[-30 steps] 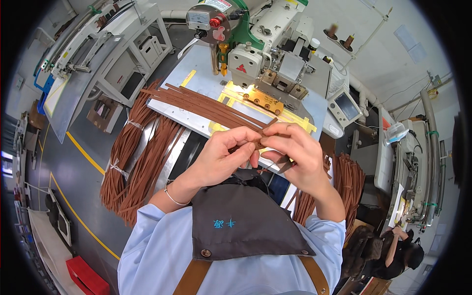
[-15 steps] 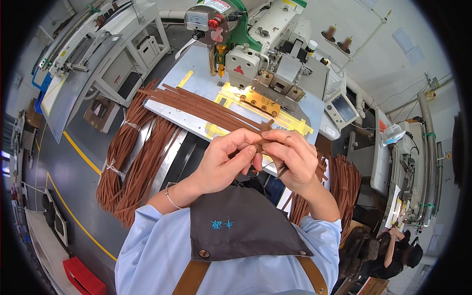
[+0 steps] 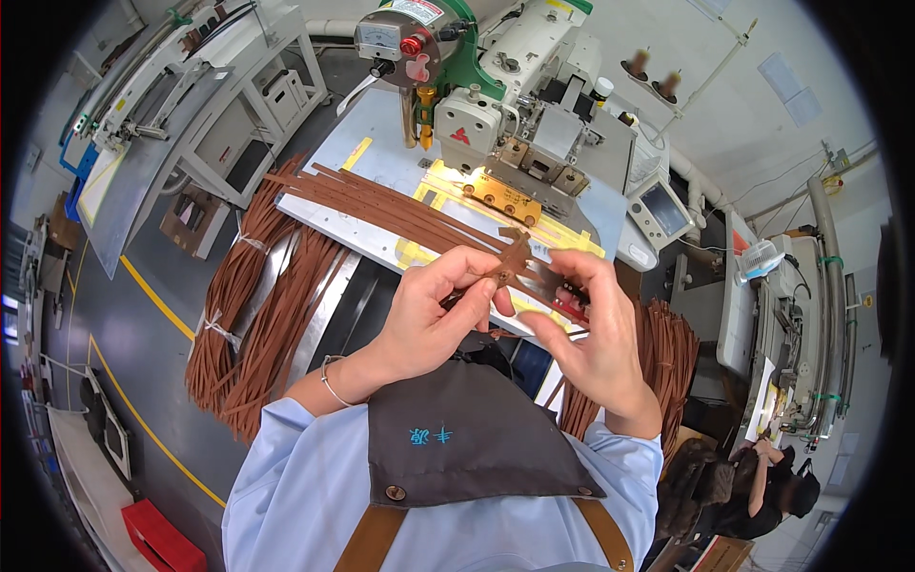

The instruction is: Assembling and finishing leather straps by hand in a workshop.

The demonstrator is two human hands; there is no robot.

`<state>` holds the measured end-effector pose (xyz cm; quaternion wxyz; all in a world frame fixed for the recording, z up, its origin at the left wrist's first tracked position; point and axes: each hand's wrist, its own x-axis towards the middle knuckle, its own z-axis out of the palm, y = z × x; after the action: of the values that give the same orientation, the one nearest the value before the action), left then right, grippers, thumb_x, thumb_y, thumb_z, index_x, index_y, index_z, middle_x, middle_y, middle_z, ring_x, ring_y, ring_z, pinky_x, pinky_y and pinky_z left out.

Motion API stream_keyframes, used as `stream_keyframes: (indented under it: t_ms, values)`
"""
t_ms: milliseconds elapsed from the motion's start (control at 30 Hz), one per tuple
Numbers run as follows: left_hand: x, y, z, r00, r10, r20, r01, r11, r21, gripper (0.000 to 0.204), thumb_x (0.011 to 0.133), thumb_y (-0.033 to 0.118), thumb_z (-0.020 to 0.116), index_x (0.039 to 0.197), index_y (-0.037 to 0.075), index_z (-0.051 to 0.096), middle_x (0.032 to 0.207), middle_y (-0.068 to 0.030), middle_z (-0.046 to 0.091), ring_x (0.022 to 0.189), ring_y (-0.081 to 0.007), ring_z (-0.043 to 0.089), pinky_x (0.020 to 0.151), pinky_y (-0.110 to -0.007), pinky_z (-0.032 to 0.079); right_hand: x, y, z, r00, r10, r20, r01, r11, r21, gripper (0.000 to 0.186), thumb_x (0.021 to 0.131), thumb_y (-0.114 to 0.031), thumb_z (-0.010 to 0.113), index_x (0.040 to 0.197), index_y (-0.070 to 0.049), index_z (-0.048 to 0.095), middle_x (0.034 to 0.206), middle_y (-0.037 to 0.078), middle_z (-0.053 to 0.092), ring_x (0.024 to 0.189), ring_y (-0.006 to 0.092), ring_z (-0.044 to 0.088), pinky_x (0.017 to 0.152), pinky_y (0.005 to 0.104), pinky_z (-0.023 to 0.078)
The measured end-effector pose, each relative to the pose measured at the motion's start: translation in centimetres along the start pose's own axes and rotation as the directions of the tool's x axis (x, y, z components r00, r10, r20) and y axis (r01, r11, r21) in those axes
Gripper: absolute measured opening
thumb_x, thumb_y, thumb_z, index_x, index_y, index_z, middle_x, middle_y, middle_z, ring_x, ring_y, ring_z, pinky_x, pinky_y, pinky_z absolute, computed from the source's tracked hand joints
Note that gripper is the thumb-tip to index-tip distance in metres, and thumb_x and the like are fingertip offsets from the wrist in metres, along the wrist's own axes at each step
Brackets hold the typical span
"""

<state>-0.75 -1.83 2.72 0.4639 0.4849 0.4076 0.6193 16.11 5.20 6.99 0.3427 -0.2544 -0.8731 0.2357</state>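
Note:
Between the thumb and fingers of my left hand [image 3: 434,310] is a small brown piece with pointed ends and a round dot in its middle, perhaps leather [image 3: 516,250]. To its right, my right hand [image 3: 602,334] is open, with thumb and fingers spread apart and nothing seen between them. Long brown strips [image 3: 391,205] lie across the worktable [image 3: 334,234] just beyond my hands. Some of their right ends pass behind the small piece and my fingers, where dark and red details are too blurred to make out.
A sewing machine [image 3: 467,129] with a lit yellow plate [image 3: 505,198] stands at the back of the table. Tied bundles of brown strips hang at the left [image 3: 243,305] and right [image 3: 672,353]. A control screen [image 3: 662,210] is at the right. Another person [image 3: 786,491] works at lower right.
My right hand has let go of the small brown piece and moved right, its fingers opening. More of the piece shows now, still in my left hand, which has barely moved.

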Motion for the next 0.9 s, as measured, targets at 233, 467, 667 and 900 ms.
stream_keyframes:
  t_ms: [233,467,667,900]
  values:
    - [0.1,-0.4,0.2,0.999,0.036,-0.035,-0.034,0.997,0.074,0.012,0.09,0.001,0.047,0.1,-0.004,0.051,0.076,-0.0061,0.063,0.059,-0.0047,0.053,0.053,-0.019,0.044,-0.2,-0.1,0.5,0.995,-0.096,-0.025,0.094,0.992,-0.08,0.029,0.069,-0.001,0.069,0.096,0.003,0.058,0.079,0.012,0.057,0.069,0.027,0.058,0.056,0.0338,0.047]
    - [0.0,-0.4,0.3,0.995,0.066,-0.076,-0.058,0.993,0.106,0.012,0.089,0.0,0.048,0.1,-0.004,0.051,0.076,-0.0061,0.063,0.06,-0.0047,0.054,0.053,-0.019,0.045,-0.1,-0.2,0.8,0.993,-0.108,-0.056,0.101,0.989,-0.105,0.03,0.069,-0.002,0.07,0.097,0.002,0.06,0.078,0.011,0.057,0.069,0.0261,0.058,0.056,0.034,0.048]
    - [0.1,-0.6,0.3,0.992,0.098,-0.078,-0.087,0.986,0.14,0.011,0.089,0.0,0.048,0.098,-0.004,0.05,0.076,-0.0063,0.063,0.06,-0.005,0.054,0.053,-0.019,0.045,0.1,-0.1,1.1,0.991,-0.125,-0.053,0.116,0.982,-0.149,0.031,0.068,-0.002,0.07,0.097,0.002,0.06,0.078,0.011,0.056,0.068,0.0251,0.058,0.054,0.0338,0.047]
    - [0.1,-0.8,0.7,0.989,0.103,-0.103,-0.087,0.986,0.144,0.008,0.089,0.0,0.048,0.095,-0.004,0.05,0.075,-0.0065,0.064,0.059,-0.0049,0.055,0.053,-0.019,0.046,-0.3,0.0,2.6,0.961,-0.219,-0.17,0.164,0.943,-0.29,0.029,0.069,0.002,0.069,0.097,0.003,0.059,0.078,0.01,0.055,0.067,0.0242,0.057,0.052,0.0322,0.047]
